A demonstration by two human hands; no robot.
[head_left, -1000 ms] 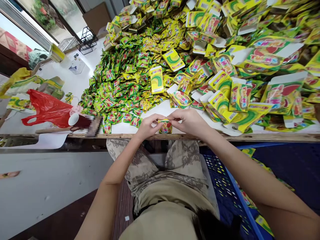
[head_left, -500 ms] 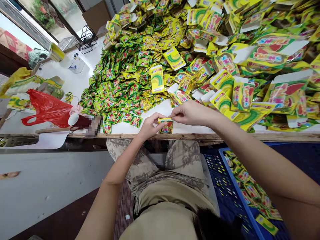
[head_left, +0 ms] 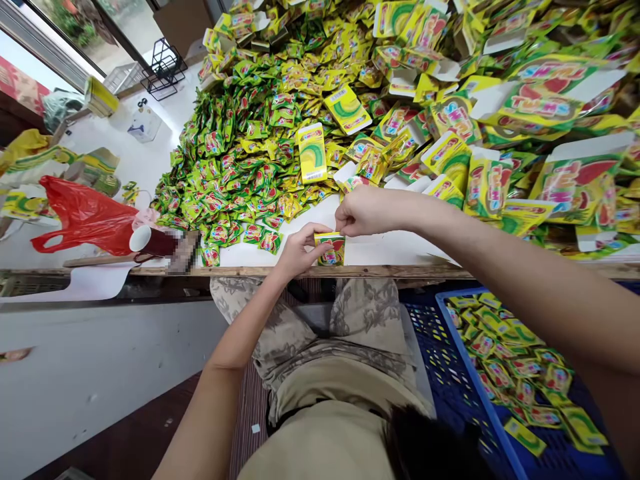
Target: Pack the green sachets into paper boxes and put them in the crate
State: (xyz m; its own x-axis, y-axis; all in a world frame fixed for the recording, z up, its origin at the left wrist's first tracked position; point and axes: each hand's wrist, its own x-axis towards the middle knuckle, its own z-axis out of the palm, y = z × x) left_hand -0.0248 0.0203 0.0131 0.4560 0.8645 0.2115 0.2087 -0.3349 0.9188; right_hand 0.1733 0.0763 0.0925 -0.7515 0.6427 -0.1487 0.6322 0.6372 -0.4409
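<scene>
A small yellow-green candy box (head_left: 331,251) stands upright near the table's front edge. My left hand (head_left: 301,251) grips it from the left, thumb on its front and fingers behind. My right hand (head_left: 361,215) is closed at the box's top right corner, its fingers curled down; whether they pinch anything is hidden. Behind my hands lies a heap of small green and yellow candy packets (head_left: 235,180). Two flat boxes, a yellow box (head_left: 312,153) and a tilted yellow box (head_left: 349,111), rest on that heap.
Many cartons (head_left: 487,183) are piled to the right. A blue crate (head_left: 467,360) with several filled boxes stands below the table edge at my right. At left are a red plastic bag (head_left: 83,220), a dark cup (head_left: 155,240) and a black wire rack (head_left: 165,70).
My right hand has turned and curled further over the box top, its forearm swinging higher. More of the blue crate shows. My left hand keeps its hold.
</scene>
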